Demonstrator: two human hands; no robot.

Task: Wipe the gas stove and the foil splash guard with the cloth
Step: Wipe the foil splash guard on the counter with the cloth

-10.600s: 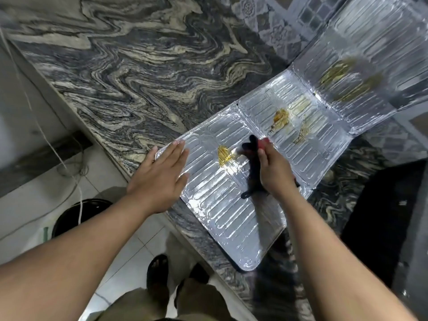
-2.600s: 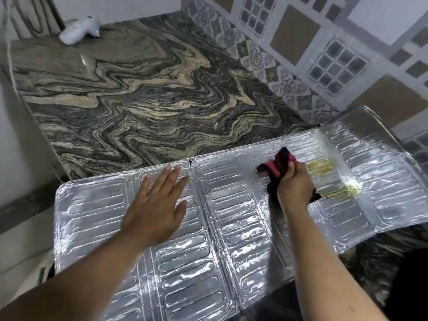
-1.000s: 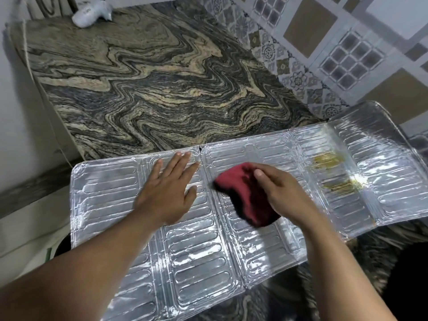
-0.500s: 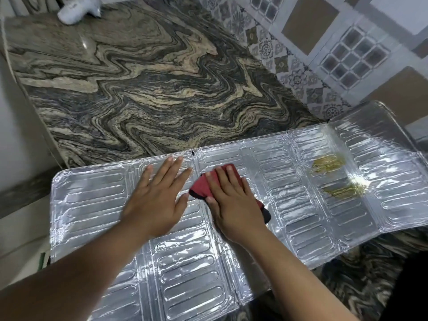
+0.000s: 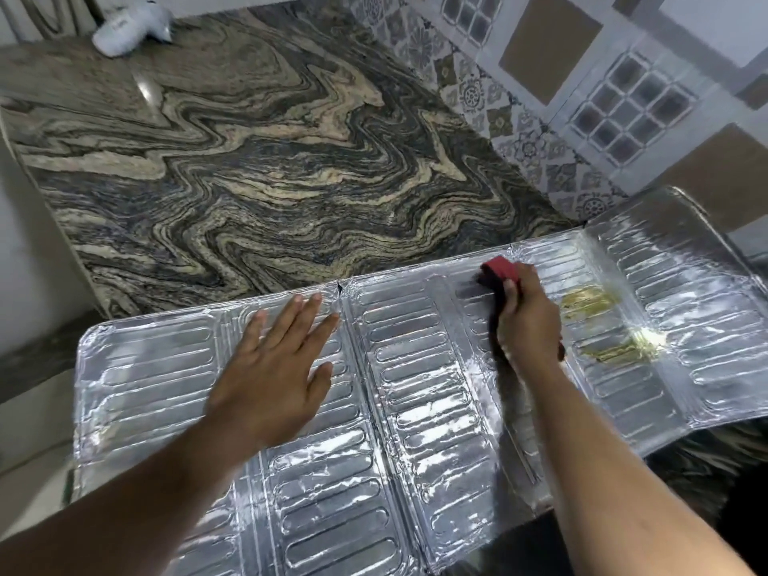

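Note:
The foil splash guard [image 5: 415, 409] lies unfolded flat across the near edge of the marbled counter, its ribbed panels shining. My left hand [image 5: 276, 367] presses flat on a left panel, fingers spread, holding nothing. My right hand [image 5: 525, 322] grips a red and black cloth [image 5: 498, 272] bunched in the fist, its red end poking out toward the guard's far edge. Just right of that hand are yellow-brown grease smears [image 5: 590, 299] and a second streak [image 5: 619, 353]. The gas stove is not clearly in view.
The swirled granite counter [image 5: 270, 168] stretches behind the guard up to a patterned tile wall [image 5: 582, 97]. A white object [image 5: 129, 27] sits at the counter's far left corner. A dark area [image 5: 739, 513] shows at the lower right. The counter drops off at the left.
My right hand has swept the cloth from beside my left hand to the right and farther away, now bunched in the fist near the grease smears. My left hand stays flat in place.

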